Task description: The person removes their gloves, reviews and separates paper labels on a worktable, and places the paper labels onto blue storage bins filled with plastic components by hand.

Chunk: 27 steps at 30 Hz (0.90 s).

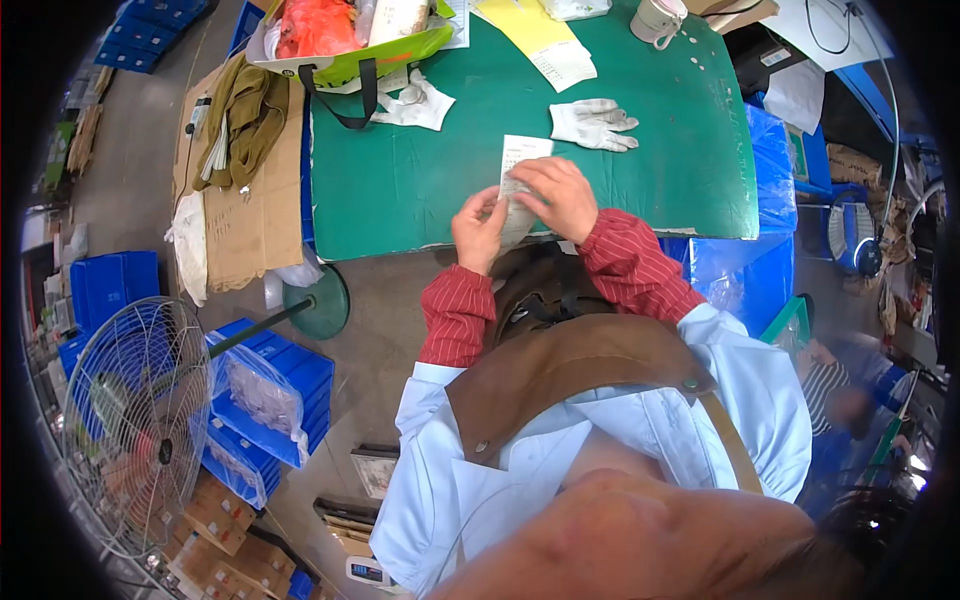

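A white printed paper slip (522,150) is held upright-lengthwise at the near edge of the green table (420,190). My left hand (480,231) pinches its left side between thumb and fingers. Over its right side my right hand (558,197) has bent fingers closed on the paper, covering part of the print. The slip's lower end shows below the fingers. Beyond the hands lie two white work gloves, one on the right (592,125) with grey-stained fingers and one on the left (418,103) beside a bag strap.
A green-and-white bag (400,52) with a red plastic bundle stands at the back left. Yellow and white papers (560,60) and a white mug (657,20) lie farther back. A standing fan (140,425) and blue crates (270,375) are on the floor at left.
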Each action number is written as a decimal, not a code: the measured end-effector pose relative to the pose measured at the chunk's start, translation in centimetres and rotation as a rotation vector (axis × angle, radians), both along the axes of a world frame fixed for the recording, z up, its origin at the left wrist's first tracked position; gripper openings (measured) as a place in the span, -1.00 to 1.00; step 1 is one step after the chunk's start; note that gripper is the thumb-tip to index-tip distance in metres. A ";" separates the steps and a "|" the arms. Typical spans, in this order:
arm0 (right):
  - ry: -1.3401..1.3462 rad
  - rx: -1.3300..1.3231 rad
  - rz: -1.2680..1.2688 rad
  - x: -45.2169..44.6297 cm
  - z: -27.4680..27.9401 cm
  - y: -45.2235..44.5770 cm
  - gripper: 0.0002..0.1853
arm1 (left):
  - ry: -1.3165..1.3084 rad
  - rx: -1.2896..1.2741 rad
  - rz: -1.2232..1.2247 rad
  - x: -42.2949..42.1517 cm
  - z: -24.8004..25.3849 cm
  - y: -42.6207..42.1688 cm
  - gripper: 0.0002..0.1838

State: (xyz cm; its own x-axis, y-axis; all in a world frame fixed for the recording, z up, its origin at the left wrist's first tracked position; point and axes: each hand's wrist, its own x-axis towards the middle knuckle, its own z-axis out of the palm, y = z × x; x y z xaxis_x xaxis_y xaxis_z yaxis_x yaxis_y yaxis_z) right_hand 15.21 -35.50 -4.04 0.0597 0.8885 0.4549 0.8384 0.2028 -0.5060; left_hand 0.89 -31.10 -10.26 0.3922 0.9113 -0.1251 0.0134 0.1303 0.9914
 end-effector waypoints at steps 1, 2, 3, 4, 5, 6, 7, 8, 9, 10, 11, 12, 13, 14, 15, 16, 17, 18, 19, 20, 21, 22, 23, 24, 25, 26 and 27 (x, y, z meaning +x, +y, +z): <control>-0.001 -0.040 0.050 0.3 0.0 0.4 -0.72 | -0.087 -0.074 -0.021 0.3 0.3 0.0 -0.75; 0.018 -0.130 0.046 0.5 -0.6 0.8 -0.74 | -0.174 -0.147 -0.039 0.5 0.8 -0.2 -0.72; 0.045 -0.134 0.042 0.7 -0.6 0.9 -0.74 | -0.261 -0.219 -0.053 0.6 1.6 -0.2 -0.69; 0.073 -0.140 0.042 0.9 -0.6 1.2 -0.74 | -0.310 -0.220 -0.068 0.7 2.4 0.0 -0.67; 0.103 -0.149 0.042 1.0 -0.7 1.3 -0.74 | -0.357 -0.224 -0.082 0.7 3.1 0.0 -0.65; 0.124 -0.097 0.012 1.0 -0.7 1.4 -0.72 | -0.402 -0.229 -0.097 0.7 3.6 0.0 -0.62; 0.141 -0.042 -0.018 1.3 -0.6 1.6 -0.69 | -0.418 -0.251 -0.085 0.8 3.9 0.3 -0.61; 0.156 0.014 -0.048 1.6 -0.5 1.9 -0.67 | -0.436 -0.272 -0.071 0.8 4.1 0.6 -0.59; 0.423 -0.123 -0.082 1.9 -0.7 2.1 -0.64 | -0.454 -0.293 -0.058 0.9 4.2 0.8 -0.58; 0.689 -0.263 -0.117 2.0 -1.2 2.2 -0.61 | -0.471 -0.304 -0.044 1.0 4.2 1.0 -0.57; 0.953 -0.402 -0.151 2.3 -1.6 2.4 -0.58 | -0.489 -0.314 -0.032 1.2 4.2 1.3 -0.56; 1.131 -0.453 -0.020 2.9 -1.8 2.5 -0.50 | -0.507 -0.325 -0.023 1.5 4.2 1.5 -0.55; 1.205 -0.441 -0.004 3.4 -1.8 2.7 -0.53 | -0.498 -0.324 -0.021 1.8 4.3 1.6 -0.55; 1.279 -0.430 0.012 3.9 -1.7 2.8 -0.55 | -0.489 -0.323 -0.018 2.1 4.6 1.7 -0.54; 1.353 -0.419 0.029 4.2 -1.4 3.0 -0.58 | -0.480 -0.323 -0.014 2.3 4.8 1.7 -0.53; 1.076 -0.319 -0.013 4.4 -1.0 3.2 -0.62 | -0.462 -0.315 0.004 2.6 4.7 1.7 -0.54; 0.800 -0.218 -0.053 4.5 -0.4 3.3 -0.66 | -0.443 -0.306 0.021 2.9 4.4 1.7 -0.54; 0.523 -0.118 -0.092 4.5 0.1 3.4 -0.70 | -0.424 -0.297 0.038 3.1 4.3 1.8 -0.54; 0.403 -0.094 -0.034 4.4 0.4 3.3 -0.74 | -0.394 -0.269 0.040 3.4 4.3 1.8 -0.54; 0.280 -0.070 0.025 4.4 0.7 3.2 -0.77 | -0.366 -0.242 0.043 3.7 4.3 1.8 -0.54; 0.158 -0.047 0.081 4.5 0.8 3.1 -0.79 | -0.338 -0.216 0.044 3.9 4.4 1.8 -0.54; 0.144 -0.097 0.098 4.5 0.0 3.1 -0.80 | -0.295 -0.180 0.034 4.0 4.1 1.8 -0.54; 0.152 -0.118 0.099 4.6 -0.3 2.9 -0.80 | -0.253 -0.141 0.023 4.1 3.8 1.8 -0.53; 0.155 -0.136 0.100 4.6 -0.3 2.8 -0.81 | -0.217 -0.099 0.012 4.5 3.7 1.9 -0.52; 0.156 -0.155 0.102 4.8 -0.3 2.7 -0.81 | -0.186 -0.088 -0.001 4.7 3.8 2.1 -0.50; 0.188 -0.162 0.093 4.9 -0.5 2.7 -0.84 | -0.153 -0.081 -0.015 4.6 4.1 2.1 -0.48; 0.227 -0.176 0.081 4.9 -0.6 2.6 -0.84 | -0.118 -0.076 -0.031 4.7 4.3 1.9 -0.46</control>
